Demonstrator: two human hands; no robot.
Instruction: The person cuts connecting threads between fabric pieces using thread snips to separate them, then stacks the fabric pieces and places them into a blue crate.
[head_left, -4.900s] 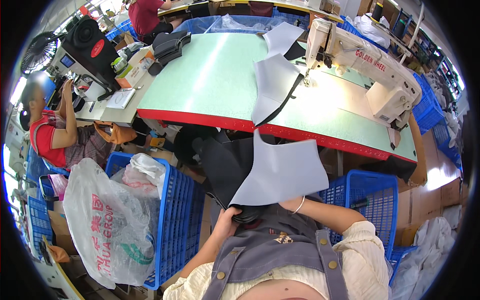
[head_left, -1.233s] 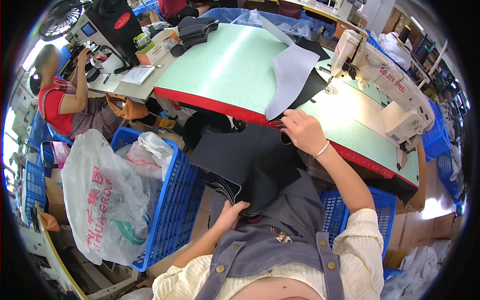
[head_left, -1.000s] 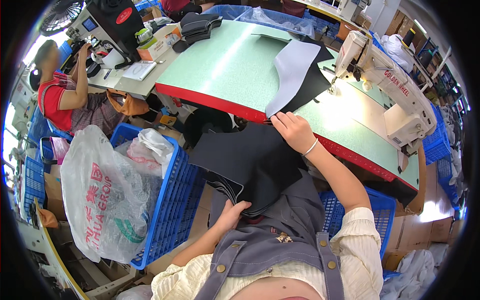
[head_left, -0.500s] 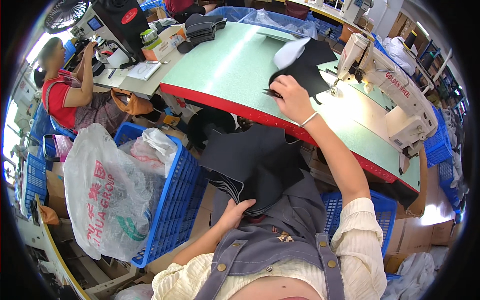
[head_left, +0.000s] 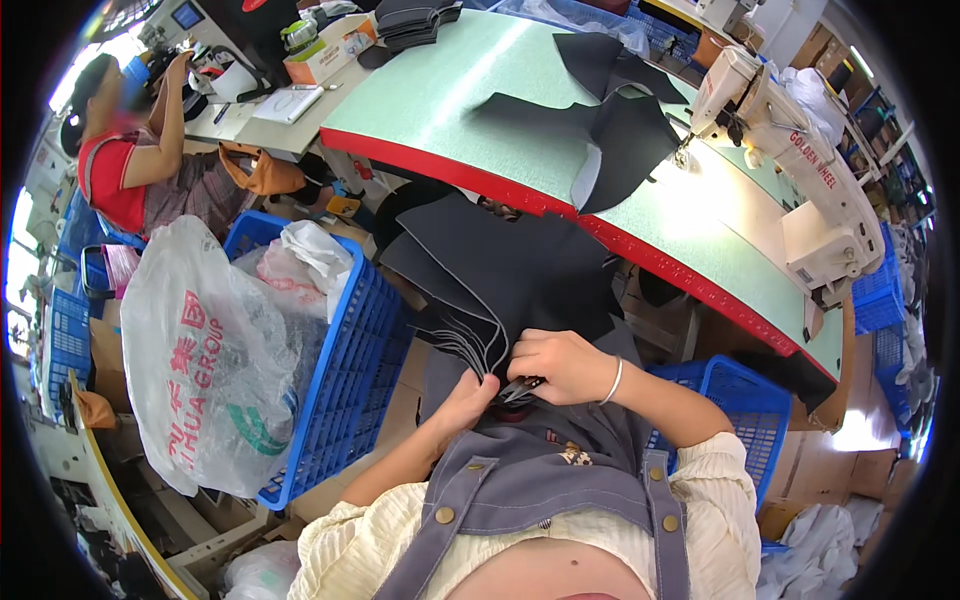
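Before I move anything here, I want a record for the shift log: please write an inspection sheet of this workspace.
Surface: pale green table, red front edge.
Job's things: stack of dark sheets over the lap; dark pieces on the table beside the sewing machine.
Clutter: clear plastic bag draped over a blue basket.
Hands: left hand grips the stack's edge; right hand holds a small metal tool.
Cables: nothing clearly seen.
Surroundings: seated co-worker at left.

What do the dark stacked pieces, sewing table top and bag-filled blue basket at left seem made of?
Dark stacked pieces: perhaps fabric-backed foam or neoprene, matte, with paler cut edges and soft bends.
Table top: likely laminate or coated board, pale green, smooth, with a bright reflected streak.
Blue basket: probably moulded plastic, slightly glossy, its walls a regular open grid.
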